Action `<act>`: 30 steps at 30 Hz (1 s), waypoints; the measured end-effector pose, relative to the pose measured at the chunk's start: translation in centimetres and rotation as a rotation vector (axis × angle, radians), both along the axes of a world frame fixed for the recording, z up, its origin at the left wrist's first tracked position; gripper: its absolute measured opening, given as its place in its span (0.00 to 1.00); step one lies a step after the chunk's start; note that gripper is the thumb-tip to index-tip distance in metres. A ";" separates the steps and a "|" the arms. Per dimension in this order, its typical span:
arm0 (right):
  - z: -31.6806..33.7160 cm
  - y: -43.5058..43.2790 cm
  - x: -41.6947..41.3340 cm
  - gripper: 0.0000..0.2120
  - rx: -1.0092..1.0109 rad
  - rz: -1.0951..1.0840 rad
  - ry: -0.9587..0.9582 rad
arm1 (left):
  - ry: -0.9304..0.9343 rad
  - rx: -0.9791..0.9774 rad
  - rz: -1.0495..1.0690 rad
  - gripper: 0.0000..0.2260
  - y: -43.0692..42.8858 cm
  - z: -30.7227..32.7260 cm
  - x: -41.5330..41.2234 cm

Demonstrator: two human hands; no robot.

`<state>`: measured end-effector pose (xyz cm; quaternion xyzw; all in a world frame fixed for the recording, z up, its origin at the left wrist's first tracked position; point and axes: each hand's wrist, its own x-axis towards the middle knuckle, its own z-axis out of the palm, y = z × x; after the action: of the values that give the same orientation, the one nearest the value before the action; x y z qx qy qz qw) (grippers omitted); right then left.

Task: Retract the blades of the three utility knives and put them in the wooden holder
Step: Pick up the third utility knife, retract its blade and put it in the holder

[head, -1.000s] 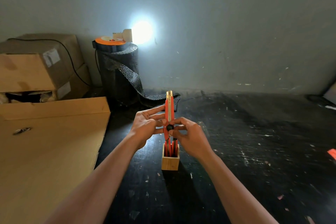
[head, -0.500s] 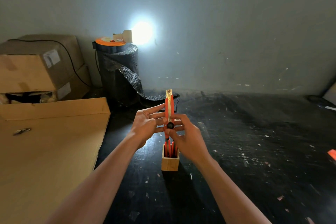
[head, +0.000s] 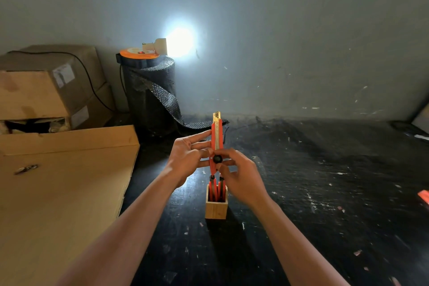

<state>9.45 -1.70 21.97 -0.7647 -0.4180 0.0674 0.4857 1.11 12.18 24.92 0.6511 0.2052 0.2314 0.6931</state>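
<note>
A red utility knife stands upright above the wooden holder, its yellowish tip pointing up. My left hand steadies the knife's left side with the fingers stretched along it. My right hand pinches the knife's black round knob from the right. Two other red utility knives stand inside the small square holder on the black table, their lower parts hidden in it.
A large flat cardboard sheet covers the table's left part. Cardboard boxes stack at the back left. A black bubble-wrap roll with an orange reel on top stands by the wall, beside a bright lamp. A red object lies at the right edge.
The knife's tip has dropped slightly and my right hand's fingers have shifted on the black knob. Both hands stay around the knife above the holder.
</note>
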 end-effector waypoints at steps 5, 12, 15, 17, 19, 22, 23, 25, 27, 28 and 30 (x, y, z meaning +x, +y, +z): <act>0.0 0.2 0.3 0.08 0.014 -0.032 0.053 | 0.010 0.024 -0.001 0.24 -0.3 0.0 0.3; 0.2 -0.1 0.7 0.13 0.015 0.035 0.071 | 0.010 -0.003 0.003 0.24 -0.1 -0.2 0.6; 0.1 0.2 1.0 0.09 0.023 0.020 0.082 | 0.007 -0.003 0.001 0.24 0.0 -0.3 0.7; -0.3 0.3 1.2 0.08 0.020 -0.011 0.084 | 0.010 -0.015 -0.009 0.24 0.0 -0.4 0.8; -0.7 0.5 1.3 0.09 0.020 -0.025 0.099 | 0.012 -0.029 -0.017 0.25 0.1 -0.7 0.8; -1.1 0.9 1.7 0.12 0.031 -0.026 0.148 | 0.005 -0.056 -0.026 0.25 0.4 -1.7 0.7; -1.1 1.1 2.0 0.15 0.049 -0.024 0.178 | 0.003 -0.064 -0.029 0.25 0.6 -2.1 0.7; -1.1 1.7 2.8 0.20 0.078 -0.022 0.230 | 0.005 -0.075 -0.038 0.25 0.8 -3.0 0.8; -1.1 2.3 3.8 0.22 0.069 -0.016 0.236 | 0.015 -0.069 -0.057 0.25 0.9 -4.1 1.1; -1.2 2.6 4.2 0.21 0.064 -0.010 0.232 | 0.019 -0.065 -0.065 0.25 0.8 -4.6 1.3; -1.4 3.1 5.0 0.16 0.070 0.005 0.245 | 0.026 -0.064 -0.055 0.25 0.9 -5.8 1.9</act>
<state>14.44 1.40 20.54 -0.7325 -0.3595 0.1468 0.5592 3.06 13.04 19.14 0.6370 0.2033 0.1971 0.7170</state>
